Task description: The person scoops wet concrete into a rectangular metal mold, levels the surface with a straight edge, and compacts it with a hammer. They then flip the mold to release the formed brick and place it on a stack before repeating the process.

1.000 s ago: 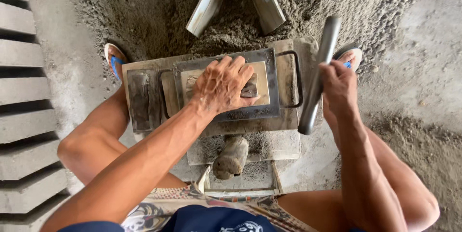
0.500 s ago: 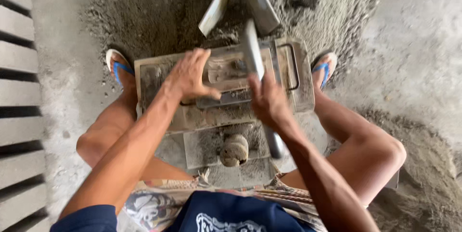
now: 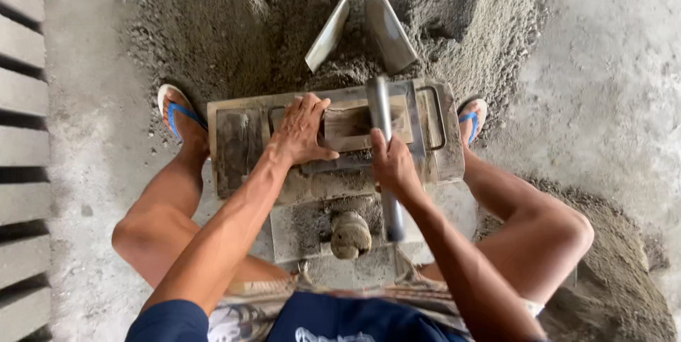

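Head view: two bare hands at a metal mould frame on a low bench beside a heap of grey mix.

The left hand (image 3: pixel 301 133) lies palm down on the left part of the mould frame (image 3: pixel 340 129), fingers spread and slack, its grip open and closed on nothing, forearm running in from the lower left. The right hand (image 3: pixel 392 164) is wrapped in a closed grip round a grey metal bar (image 3: pixel 383 150), which lies lengthwise across the frame, its far end at the frame's far edge and its near end over the bench (image 3: pixel 305 225). A rounded wooden handle (image 3: pixel 350 234) stands on the bench just below the frame. Two metal blades (image 3: pixel 362 30) lean in the grey mix (image 3: pixel 234 30) beyond. Feet in blue-strapped sandals (image 3: pixel 177 111) flank the bench.
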